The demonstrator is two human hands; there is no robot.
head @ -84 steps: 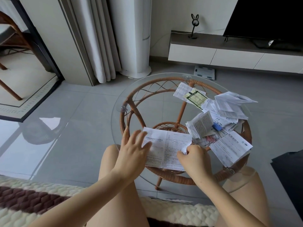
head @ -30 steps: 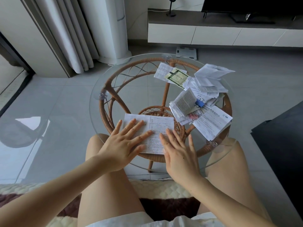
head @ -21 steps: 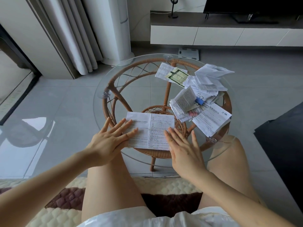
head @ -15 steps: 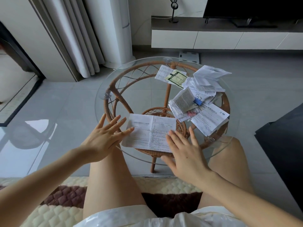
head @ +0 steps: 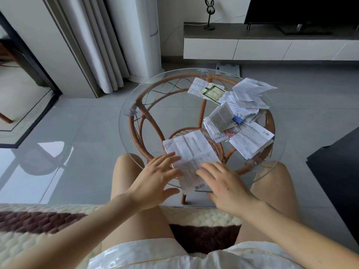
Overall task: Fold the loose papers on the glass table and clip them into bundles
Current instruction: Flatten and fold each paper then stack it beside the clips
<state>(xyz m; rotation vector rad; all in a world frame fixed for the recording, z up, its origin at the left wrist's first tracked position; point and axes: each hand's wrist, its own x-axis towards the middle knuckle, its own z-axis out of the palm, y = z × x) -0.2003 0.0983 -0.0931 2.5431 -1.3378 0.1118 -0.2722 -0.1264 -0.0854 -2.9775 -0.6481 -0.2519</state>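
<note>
**At the table's near edge: one sheet pinned for folding**

On the glass table (head: 171, 101), the heap of loose papers (head: 244, 105) crowds the far-right edge, probably to keep the near edge free for work. There a single sheet (head: 191, 152) lies slanted, reaching the rim. The left hand (head: 155, 177) and right hand (head: 223, 181) lie flat on its near end, fingers straight, gripping nothing, seemingly steadying it. A blue clip (head: 237, 119) waits in the heap.

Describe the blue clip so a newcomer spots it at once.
Find the round glass table on the rattan base. A heap of papers covers its right side; the blue clip sits mid-heap. It is the only blue thing in the white heap.
</note>
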